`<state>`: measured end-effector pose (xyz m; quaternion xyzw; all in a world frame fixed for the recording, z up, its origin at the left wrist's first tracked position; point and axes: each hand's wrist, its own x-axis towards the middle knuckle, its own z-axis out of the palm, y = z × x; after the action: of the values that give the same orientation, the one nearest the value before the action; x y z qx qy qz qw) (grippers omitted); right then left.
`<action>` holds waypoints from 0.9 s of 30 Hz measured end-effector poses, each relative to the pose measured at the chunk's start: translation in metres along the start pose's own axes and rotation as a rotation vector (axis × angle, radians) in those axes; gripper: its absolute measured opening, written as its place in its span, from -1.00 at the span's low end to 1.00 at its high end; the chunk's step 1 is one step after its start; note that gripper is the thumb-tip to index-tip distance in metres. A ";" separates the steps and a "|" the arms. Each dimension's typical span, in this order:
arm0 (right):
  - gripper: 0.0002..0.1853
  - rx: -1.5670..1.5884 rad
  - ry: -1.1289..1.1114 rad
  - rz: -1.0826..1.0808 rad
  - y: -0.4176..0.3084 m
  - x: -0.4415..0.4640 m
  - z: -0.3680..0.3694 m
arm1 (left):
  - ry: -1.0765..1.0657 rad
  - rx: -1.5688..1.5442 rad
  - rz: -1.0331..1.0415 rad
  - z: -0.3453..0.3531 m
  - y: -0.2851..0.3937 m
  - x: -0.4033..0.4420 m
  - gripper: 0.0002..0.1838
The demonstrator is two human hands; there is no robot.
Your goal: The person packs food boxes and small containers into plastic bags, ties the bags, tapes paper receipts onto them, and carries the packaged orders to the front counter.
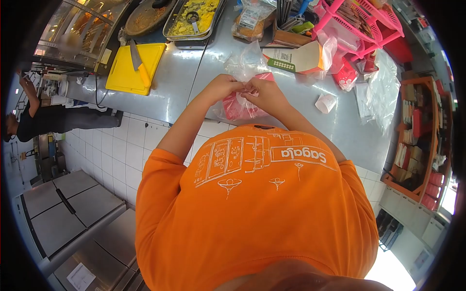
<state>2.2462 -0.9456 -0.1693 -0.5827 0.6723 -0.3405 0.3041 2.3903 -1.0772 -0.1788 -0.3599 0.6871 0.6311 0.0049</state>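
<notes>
Both of my hands meet at the near edge of the metal table over a clear plastic bag (248,58). My left hand (224,88) is closed, its fingertips pinching the gathered plastic. Right beside it, my right hand (265,95) also pinches the bag, with the fingertips of both hands nearly touching. A pink-and-red packet (239,107) shows through the plastic below my fingers; what it contains cannot be made out. Part of the bag spreads out beyond my hands across the tabletop.
A knife (138,63) lies on a yellow cutting board (116,77) to the left. Behind are a tray of yellow food (167,35) and a wrapped bread pack (250,24). At right stand a pink basket (347,36) and a small paper cup (326,103). Another person (63,119) is far left.
</notes>
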 end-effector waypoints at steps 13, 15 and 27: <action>-0.73 -0.306 0.133 -0.232 0.011 -0.004 0.018 | 0.063 -0.024 0.064 0.003 -0.004 0.001 -0.62; -0.77 -0.284 0.132 -0.225 -0.002 -0.008 0.012 | 0.096 0.000 0.077 0.006 -0.007 0.001 -0.59; -0.86 -0.110 0.143 -0.408 0.004 -0.018 0.010 | 0.157 -0.206 0.145 0.018 -0.029 0.017 -0.64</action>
<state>2.2540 -0.9286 -0.1781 -0.6968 0.5779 -0.3982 0.1480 2.3841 -1.0683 -0.2150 -0.3562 0.6411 0.6670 -0.1313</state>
